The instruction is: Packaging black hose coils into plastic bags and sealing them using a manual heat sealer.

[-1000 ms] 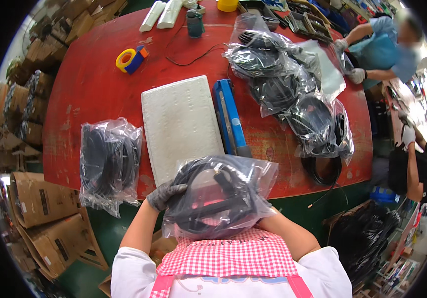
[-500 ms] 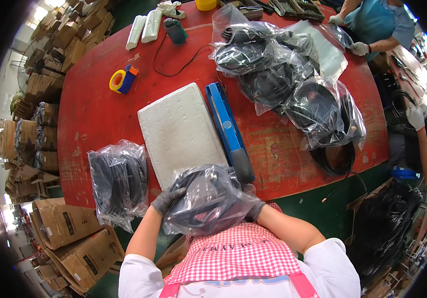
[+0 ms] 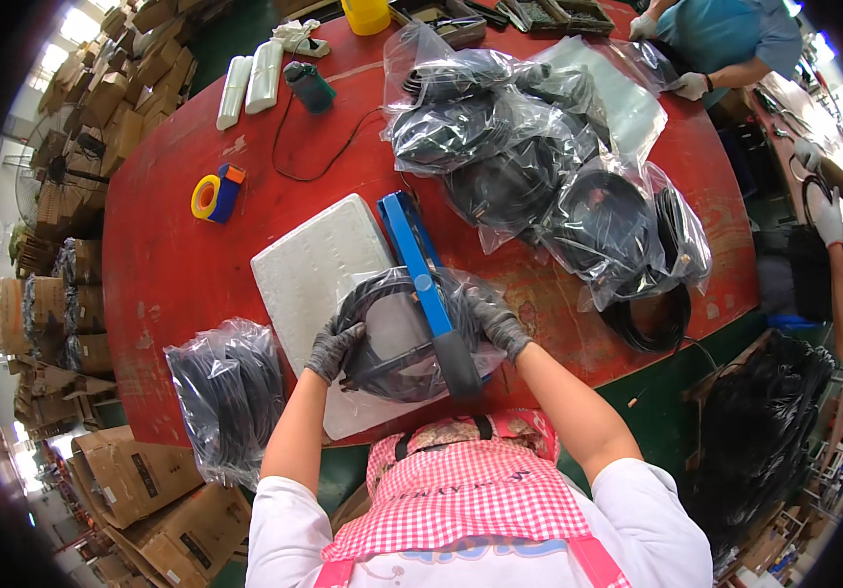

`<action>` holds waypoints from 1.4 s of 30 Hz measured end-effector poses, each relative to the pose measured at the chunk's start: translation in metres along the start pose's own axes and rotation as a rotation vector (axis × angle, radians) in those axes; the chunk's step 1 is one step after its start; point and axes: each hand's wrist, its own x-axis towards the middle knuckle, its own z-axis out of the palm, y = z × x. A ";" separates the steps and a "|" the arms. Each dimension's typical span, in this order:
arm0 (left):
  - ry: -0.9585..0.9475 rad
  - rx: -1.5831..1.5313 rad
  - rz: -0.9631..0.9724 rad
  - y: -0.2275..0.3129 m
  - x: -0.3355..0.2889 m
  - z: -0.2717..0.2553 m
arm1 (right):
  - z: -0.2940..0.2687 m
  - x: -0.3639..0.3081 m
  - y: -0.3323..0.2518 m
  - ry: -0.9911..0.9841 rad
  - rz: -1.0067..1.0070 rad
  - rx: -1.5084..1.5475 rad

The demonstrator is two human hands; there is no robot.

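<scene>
A clear plastic bag with a coiled black cable (image 3: 367, 299) lies over the near end of a white foam block (image 3: 304, 260). My left hand (image 3: 335, 348), in a dark grey glove, grips its left edge. The gloved right hand (image 3: 500, 325) holds the bag's right end, with some fingertips hidden in the plastic. Across the bag, between my hands, runs the arm of a blue bag sealer (image 3: 426, 284) with a black handle (image 3: 457, 363). The bag passes under this arm. Left of the foam stands another bagged cable coil (image 3: 225, 397) at the table's near edge.
Several bagged cable coils (image 3: 509, 181) are heaped at the right of the red table (image 3: 181, 323). A tape dispenser (image 3: 217, 193), a green-black bottle (image 3: 310, 86) and white plastic rolls (image 3: 264, 76) lie farther left. Two co-workers' gloved hands (image 3: 691, 86) are at the right. Cartons (image 3: 137, 475) stand lower left.
Both hands moved the bagged cable forward, from the table's near edge onto the foam and under the sealer's arm. The right hand came round to the bag's right side. The view has shifted slightly.
</scene>
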 end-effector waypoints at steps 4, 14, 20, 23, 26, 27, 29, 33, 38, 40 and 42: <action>-0.087 -0.072 0.047 0.007 0.011 -0.006 | -0.031 0.077 0.000 0.030 -0.141 0.352; 0.126 -0.195 0.064 -0.006 0.000 -0.043 | -0.015 -0.006 -0.077 -0.311 0.153 -0.136; 0.191 -0.194 0.025 -0.004 -0.001 -0.045 | -0.019 -0.052 -0.031 -0.393 -0.120 -0.481; 0.197 -0.191 0.035 -0.007 0.003 -0.050 | -0.034 -0.059 -0.037 -0.395 -0.195 -0.811; 0.222 -0.179 0.050 -0.008 0.004 -0.050 | -0.055 -0.064 -0.039 -0.343 -0.299 -1.018; 0.239 -0.168 0.063 -0.009 0.002 -0.048 | -0.053 -0.073 -0.055 -0.341 -0.299 -1.101; 0.271 -0.146 0.064 -0.009 -0.001 -0.047 | -0.049 -0.079 -0.067 -0.305 -0.269 -1.286; 0.265 -0.146 0.085 -0.014 0.006 -0.051 | -0.037 -0.083 -0.093 0.143 -0.263 -1.175; 0.306 -0.148 0.126 -0.029 0.008 -0.067 | 0.071 -0.145 -0.169 -0.002 -0.763 -1.147; 0.317 -0.149 0.142 -0.029 0.013 -0.067 | 0.087 -0.143 -0.133 0.041 -0.633 -1.428; 0.325 -0.081 0.128 -0.026 0.013 -0.069 | 0.087 -0.135 -0.091 0.082 -0.519 -1.623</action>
